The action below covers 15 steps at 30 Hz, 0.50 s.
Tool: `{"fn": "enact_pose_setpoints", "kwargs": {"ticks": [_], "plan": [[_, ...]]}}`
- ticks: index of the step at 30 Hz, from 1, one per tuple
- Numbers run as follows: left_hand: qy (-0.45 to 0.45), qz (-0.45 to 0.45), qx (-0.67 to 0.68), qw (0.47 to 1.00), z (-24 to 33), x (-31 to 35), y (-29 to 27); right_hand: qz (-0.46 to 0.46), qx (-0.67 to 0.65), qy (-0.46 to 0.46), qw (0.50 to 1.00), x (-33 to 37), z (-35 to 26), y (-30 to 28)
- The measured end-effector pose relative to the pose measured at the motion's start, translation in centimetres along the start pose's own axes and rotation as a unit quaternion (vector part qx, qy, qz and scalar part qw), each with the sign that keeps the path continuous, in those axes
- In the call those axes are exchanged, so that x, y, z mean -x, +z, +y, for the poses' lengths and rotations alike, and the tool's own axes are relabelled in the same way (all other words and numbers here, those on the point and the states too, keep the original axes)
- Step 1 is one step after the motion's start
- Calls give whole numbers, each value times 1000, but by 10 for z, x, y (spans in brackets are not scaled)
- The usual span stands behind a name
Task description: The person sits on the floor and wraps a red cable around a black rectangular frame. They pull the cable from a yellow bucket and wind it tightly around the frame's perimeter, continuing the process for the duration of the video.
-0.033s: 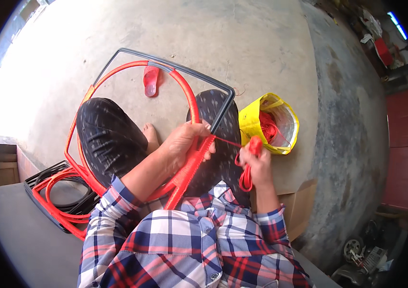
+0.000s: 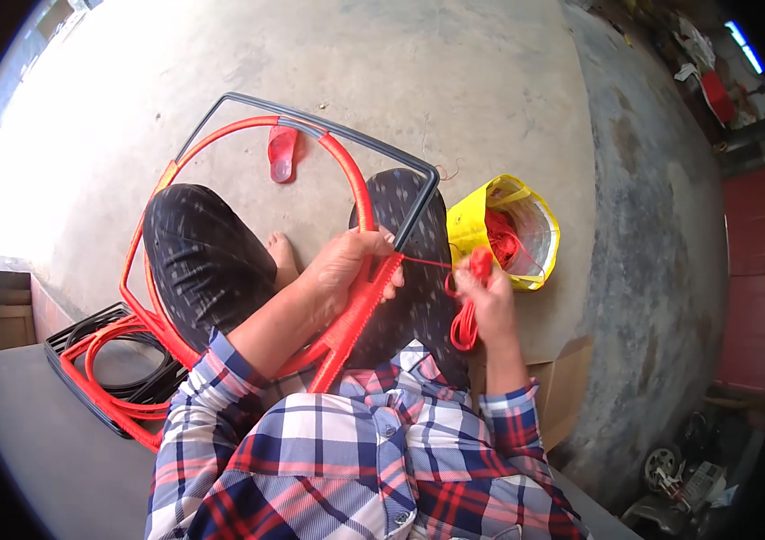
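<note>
A dark metal frame (image 2: 337,132) with a round hoop lies across my lap, and much of it is wrapped in red cord. My left hand (image 2: 346,265) is closed round the frame's wrapped right side, close to where a bare dark bar meets the wrapping. From that spot a thin red strand runs taut to my right hand (image 2: 486,292). The right hand is closed on a bundle of red cord (image 2: 465,326), whose loops hang below the fingers. Motion slightly blurs those fingers.
Right of my knee stands a yellow bag (image 2: 468,220) with red cord inside. Similar red-and-black frames (image 2: 85,360) lie on the grey seat at my left. A red slipper (image 2: 283,153) rests on the concrete floor, and cardboard (image 2: 567,387) stands by my right arm.
My right hand has shifted slightly to the right with the cord bundle, and the hanging loops have swung. My left hand and the frame have hardly moved.
</note>
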State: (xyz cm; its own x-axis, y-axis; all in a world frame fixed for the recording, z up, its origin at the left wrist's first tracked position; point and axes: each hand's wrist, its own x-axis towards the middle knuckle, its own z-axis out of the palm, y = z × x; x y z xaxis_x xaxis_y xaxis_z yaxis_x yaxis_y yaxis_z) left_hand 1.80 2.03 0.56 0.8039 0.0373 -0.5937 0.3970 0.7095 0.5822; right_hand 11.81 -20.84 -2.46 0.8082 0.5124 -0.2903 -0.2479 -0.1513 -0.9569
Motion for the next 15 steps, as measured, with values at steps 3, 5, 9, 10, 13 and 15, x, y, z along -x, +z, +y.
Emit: {"fn": "enact_pose_setpoints", "kwargs": {"ticks": [3, 5, 9, 10, 13, 15], "plan": [[24, 55, -2, 998, -1, 8, 15, -11, 28, -115, 993, -34, -19, -29], [84, 34, 9, 996, -6, 5, 7, -6, 217, -245, 945, -43, -50, -23], [240, 68, 30, 968, -12, 10, 18, 4, 349, -279, 894, -47, -98, 44], [258, 37, 49, 964, -14, 10, 17, -44, 424, -336, 840, -57, -97, 53], [240, 0, 97, 966, -12, 11, 21, -120, 511, -409, 747, -74, -78, 68], [228, -20, 96, 969, -11, 7, 13, -66, 447, -457, 766, -77, -75, 67]]}}
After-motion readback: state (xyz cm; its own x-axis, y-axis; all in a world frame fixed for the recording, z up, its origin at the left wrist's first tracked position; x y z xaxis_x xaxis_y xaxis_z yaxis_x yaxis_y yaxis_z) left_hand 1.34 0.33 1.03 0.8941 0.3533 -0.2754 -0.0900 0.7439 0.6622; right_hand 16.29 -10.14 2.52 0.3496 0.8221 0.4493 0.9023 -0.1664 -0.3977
